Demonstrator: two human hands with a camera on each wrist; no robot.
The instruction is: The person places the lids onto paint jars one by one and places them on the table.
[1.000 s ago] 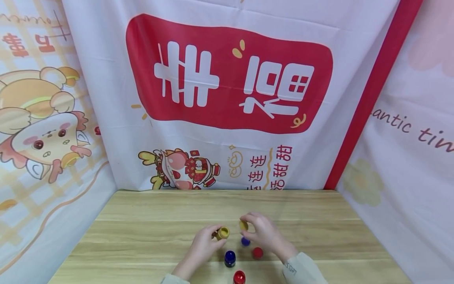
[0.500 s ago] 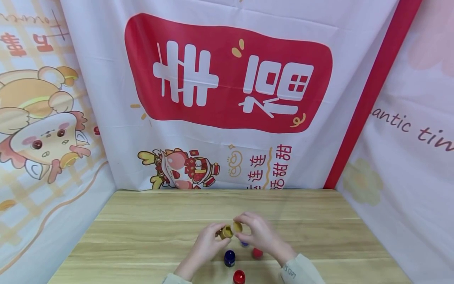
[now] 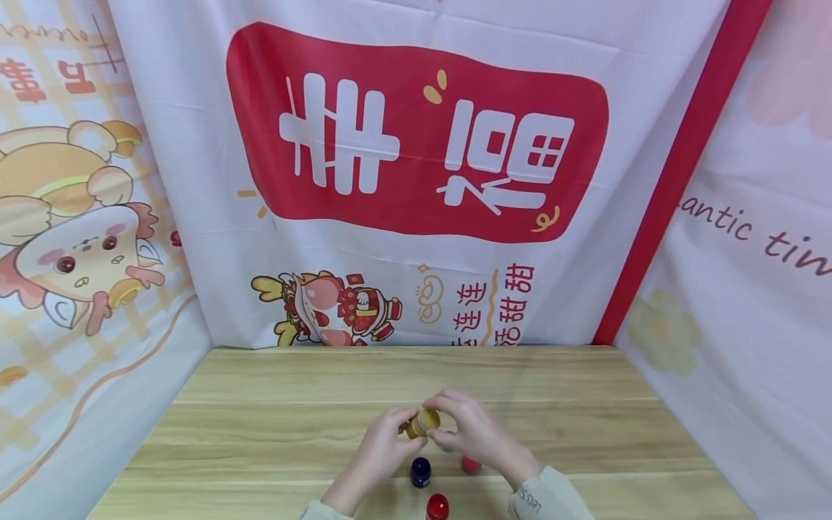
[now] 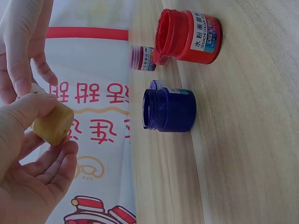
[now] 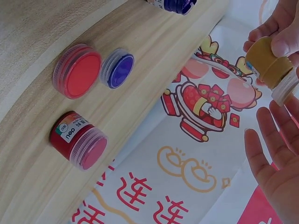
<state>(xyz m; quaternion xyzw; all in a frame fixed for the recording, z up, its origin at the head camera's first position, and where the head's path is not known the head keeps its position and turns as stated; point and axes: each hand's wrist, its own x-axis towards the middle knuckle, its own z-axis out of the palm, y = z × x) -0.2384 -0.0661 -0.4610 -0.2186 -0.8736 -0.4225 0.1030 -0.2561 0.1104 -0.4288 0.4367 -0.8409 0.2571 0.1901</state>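
Observation:
A yellow-ochre paint jar (image 3: 414, 429) is gripped in my left hand (image 3: 382, 446), raised over the table and tilted to the right. Its thumb and fingers curl round the jar body, as the left wrist view shows. My right hand (image 3: 479, 427) pinches the jar's lid (image 3: 430, 418) between thumb and fingers. In the right wrist view, the clear-rimmed lid (image 5: 286, 88) is right at the jar's mouth. An uncapped blue paint jar (image 3: 420, 471) stands below the hands, and an uncapped red paint jar (image 3: 438, 506) is nearer the front.
A red lid (image 5: 84, 77) and a blue lid (image 5: 121, 71) lie side by side on the wooden table (image 3: 273, 426). Beside them stands a capped dark-red jar (image 5: 74, 135), hidden in the head view. Printed cloth (image 3: 416, 289) hangs at the back and both sides.
My right hand has moved left, bringing the lid from beside the yellow-ochre jar onto its mouth. The left hand has shifted slightly right and tipped the jar toward the lid.

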